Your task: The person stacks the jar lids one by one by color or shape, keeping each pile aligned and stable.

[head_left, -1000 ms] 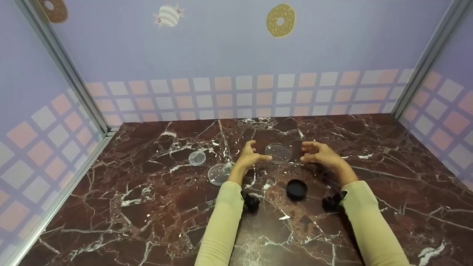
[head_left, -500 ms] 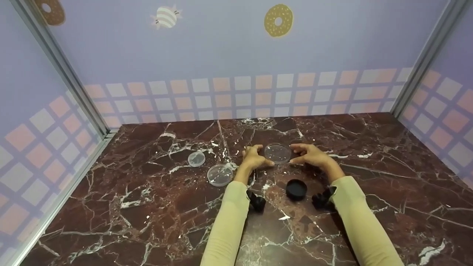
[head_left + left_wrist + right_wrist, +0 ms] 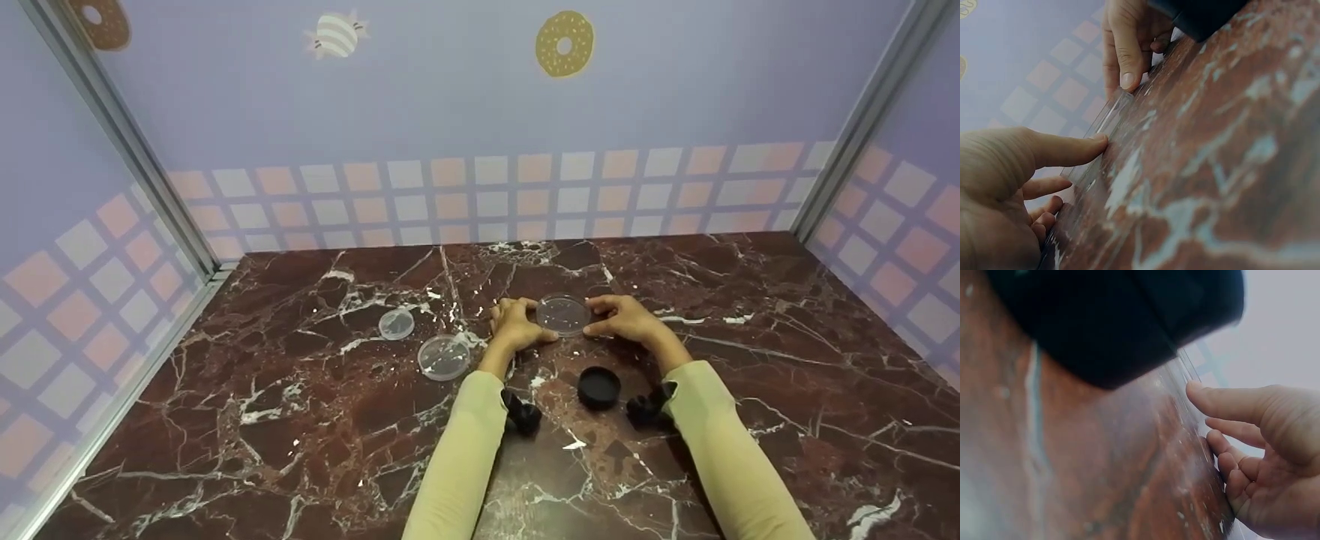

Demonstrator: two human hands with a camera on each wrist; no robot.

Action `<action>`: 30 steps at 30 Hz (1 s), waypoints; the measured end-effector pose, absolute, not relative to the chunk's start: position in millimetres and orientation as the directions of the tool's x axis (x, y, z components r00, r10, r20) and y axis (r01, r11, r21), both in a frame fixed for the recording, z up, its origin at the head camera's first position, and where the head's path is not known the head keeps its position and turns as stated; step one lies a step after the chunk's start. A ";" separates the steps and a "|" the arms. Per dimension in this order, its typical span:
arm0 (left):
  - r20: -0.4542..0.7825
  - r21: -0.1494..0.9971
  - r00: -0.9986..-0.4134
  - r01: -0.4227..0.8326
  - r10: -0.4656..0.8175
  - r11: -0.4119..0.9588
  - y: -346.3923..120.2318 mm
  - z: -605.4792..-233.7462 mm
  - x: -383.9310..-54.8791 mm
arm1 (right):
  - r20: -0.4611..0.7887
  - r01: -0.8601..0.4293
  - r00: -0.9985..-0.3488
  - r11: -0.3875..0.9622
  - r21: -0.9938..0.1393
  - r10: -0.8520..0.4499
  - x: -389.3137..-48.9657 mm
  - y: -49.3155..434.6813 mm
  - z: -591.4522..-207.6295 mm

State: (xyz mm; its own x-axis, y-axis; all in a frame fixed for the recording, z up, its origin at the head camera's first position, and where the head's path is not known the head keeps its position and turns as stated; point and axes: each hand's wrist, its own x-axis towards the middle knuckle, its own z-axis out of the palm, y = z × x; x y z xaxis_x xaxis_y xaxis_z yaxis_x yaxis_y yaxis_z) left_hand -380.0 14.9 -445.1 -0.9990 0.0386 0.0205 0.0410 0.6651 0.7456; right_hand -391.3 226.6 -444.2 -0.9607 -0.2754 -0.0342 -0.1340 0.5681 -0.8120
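Note:
A clear petri dish lies on the marbled tabletop between both hands. My left hand holds its left side, thumb at the near rim and fingers toward the far side. Across from it, my right hand grips the right side the same way. In the left wrist view, the left thumb presses the wall of the petri dish, with the other hand's thumb at the dish's far end. The right wrist view shows the right thumb against the thin clear edge.
Left of the hands lie another clear round dish and a smaller clear disc. A black round cap sits between the forearms; it looms large in the right wrist view. White specks dot the marbled table. Patterned walls stand behind and at the sides.
Both hands have closed in on the petri dish from left and right, and their fingers have come to its rim. The other dishes and the black cap have stayed put.

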 end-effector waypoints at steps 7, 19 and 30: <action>0.020 0.806 -0.999 0.041 0.042 0.590 9.6 -445.3 -377.9 | -0.032 -0.129 -0.957 0.525 -0.841 -0.287 -390.4 224.5 -443.5; 0.071 0.989 -0.969 0.099 0.235 0.110 -8.4 -420.3 -361.7 | 0.000 -0.155 -0.943 0.439 -0.885 -0.333 -368.2 225.2 -404.8; 0.317 0.942 -0.923 0.334 0.219 0.043 -30.6 -379.6 -316.5 | 0.109 -0.194 -0.930 0.220 -0.956 -0.350 -327.9 206.0 -376.9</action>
State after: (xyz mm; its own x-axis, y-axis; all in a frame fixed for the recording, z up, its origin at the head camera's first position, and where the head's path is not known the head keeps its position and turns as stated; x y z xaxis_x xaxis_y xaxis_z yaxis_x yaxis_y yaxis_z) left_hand -316.5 -30.6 -379.6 -0.9227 0.2189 0.3174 0.3340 0.0426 0.9416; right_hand -327.9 206.0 -376.9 -0.9305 -0.3498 0.1087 -0.1943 0.2198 -0.9560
